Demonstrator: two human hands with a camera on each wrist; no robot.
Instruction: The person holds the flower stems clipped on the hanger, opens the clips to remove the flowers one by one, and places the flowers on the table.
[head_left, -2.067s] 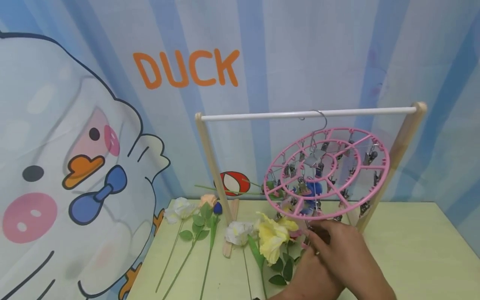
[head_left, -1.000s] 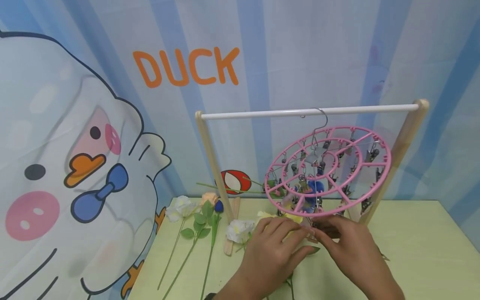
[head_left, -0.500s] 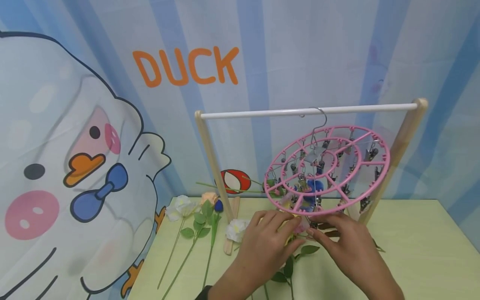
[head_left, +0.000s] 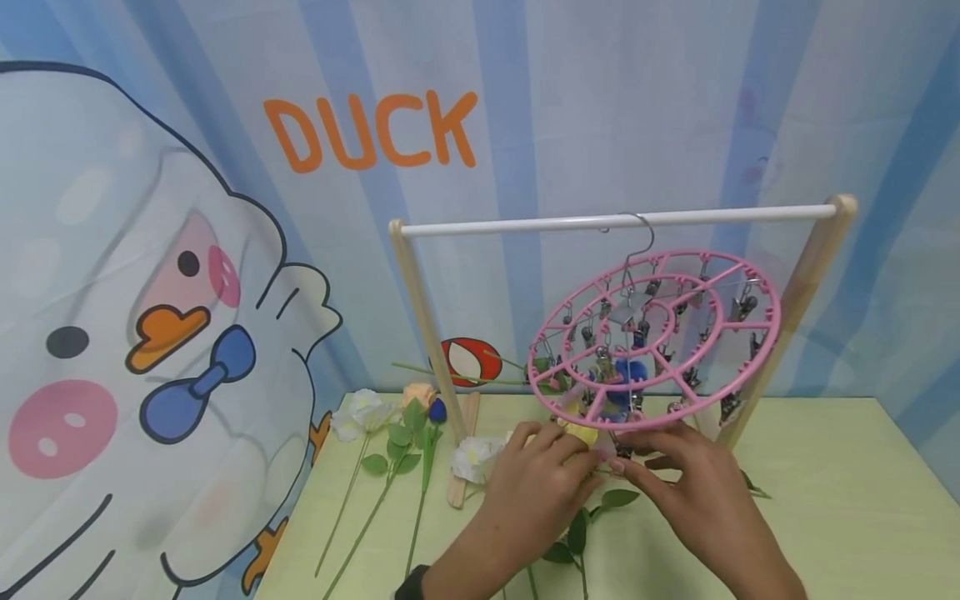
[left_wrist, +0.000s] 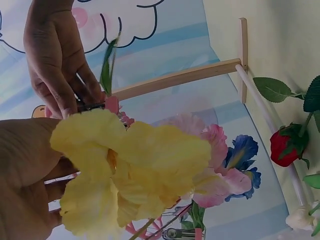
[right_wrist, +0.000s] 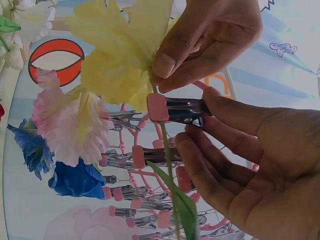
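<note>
In the right wrist view, my left hand [right_wrist: 215,40] pinches the green stem of a large yellow artificial flower [right_wrist: 117,55], just under the bloom. My right hand [right_wrist: 270,160] holds a metal clip [right_wrist: 185,109] by its handles, thumb on one side and fingers on the other. The clip's pink tip lies across the stem. Both hands meet below the front rim of a round pink clip hanger [head_left: 747,325]. Pink [right_wrist: 70,117] and blue [right_wrist: 75,180] flowers hang from other clips. The head view hides most of the yellow flower behind the left hand [head_left: 536,487].
A wooden stand [head_left: 427,333] carries the white rod [head_left: 510,225] from which the hanger hangs, tilted. White [head_left: 363,414] and peach [head_left: 418,396] flowers and a blue bud [head_left: 437,411] lie on the pale table [head_left: 825,467] at left. A red rose [left_wrist: 284,150] appears in the left wrist view.
My left hand has come from beneath the right hand to its left side, and has taken the yellow flower up to the clip. The right hand stays under the hanger's front rim.
</note>
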